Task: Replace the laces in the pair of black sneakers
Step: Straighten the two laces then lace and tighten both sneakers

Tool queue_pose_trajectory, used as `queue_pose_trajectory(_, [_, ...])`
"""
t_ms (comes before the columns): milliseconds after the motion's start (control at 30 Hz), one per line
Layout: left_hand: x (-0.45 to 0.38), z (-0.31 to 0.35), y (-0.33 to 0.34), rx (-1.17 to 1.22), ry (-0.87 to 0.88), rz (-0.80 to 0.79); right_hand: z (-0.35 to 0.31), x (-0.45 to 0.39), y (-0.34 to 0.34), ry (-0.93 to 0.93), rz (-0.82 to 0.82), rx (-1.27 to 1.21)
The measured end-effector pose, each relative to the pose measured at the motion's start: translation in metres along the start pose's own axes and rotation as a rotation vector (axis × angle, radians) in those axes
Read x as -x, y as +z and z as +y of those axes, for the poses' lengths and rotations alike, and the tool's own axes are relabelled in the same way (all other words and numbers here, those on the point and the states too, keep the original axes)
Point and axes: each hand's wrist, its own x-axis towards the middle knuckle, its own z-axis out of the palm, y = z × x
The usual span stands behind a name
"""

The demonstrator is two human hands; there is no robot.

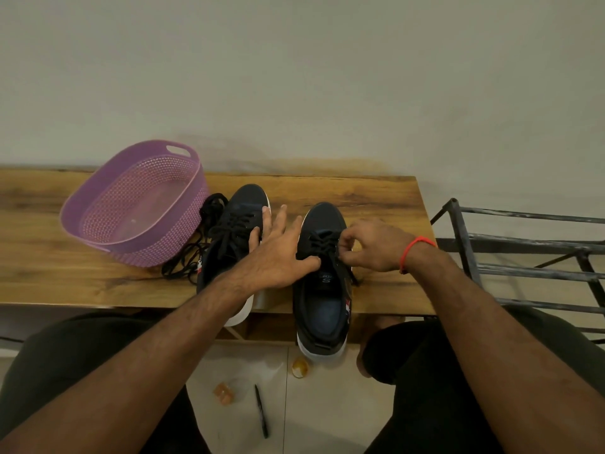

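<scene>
two black lace-up sneakers with white soles stand side by side on a brown wood-grain table point(376, 204), toes pointing toward the pale wall, heels overhanging the near edge. the right black sneaker point(322, 283) sits nearer the table's right end, its lace threaded through the eyelets over the tongue. the right hand point(373, 245), with an orange thread band point(414, 250) on the wrist, has its fingers curled in and pinches the black lace point(322, 242) at that shoe's right side. the left hand point(278, 247) is spread wide with straight fingers between the two shoes; its thumb presses on the right sneaker's tongue just below the lacing, and its fingers reach toward the left black sneaker point(234, 224), holding nothing. a loose bundle of black laces point(199, 244) lies on the table, touching the left shoe's outer side and just beside a purple perforated plastic basket point(137, 204) that stands tilted. a dark metal rack point(523, 250) stands right of the table. on the tiled floor below lies a black marker pen point(262, 411).
</scene>
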Motion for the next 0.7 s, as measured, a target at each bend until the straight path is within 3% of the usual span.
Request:
queue_pose_trajectory(133, [0.001,-0.001,-0.004,0.002,-0.002,-0.005,0.021,0.005,-0.007,0.335,-0.188,0.099])
queue_pose_trajectory(200, [0.001,-0.001,-0.005,-0.009,-0.008,-0.011,0.026,0.006,-0.006,0.381,-0.198,0.116])
queue_pose_trajectory(367, [0.001,-0.002,-0.003,-0.021,-0.011,-0.014,0.003,0.003,-0.004,0.018,-0.070,-0.031])
queue_pose_trajectory(467, [0.001,-0.003,-0.002,-0.025,-0.009,-0.015,-0.010,0.001,0.004,-0.048,-0.007,-0.015])
queue_pose_trajectory(533, [0.001,-0.003,-0.004,-0.022,-0.012,-0.017,-0.001,0.001,0.001,0.034,-0.065,0.029])
queue_pose_trajectory(633, [0.002,-0.004,-0.005,-0.015,-0.020,-0.011,0.023,0.005,-0.009,0.339,-0.250,0.146])
queue_pose_trajectory(700, [0.002,-0.005,-0.005,-0.012,-0.018,-0.013,0.034,0.009,-0.012,0.428,-0.255,0.152])
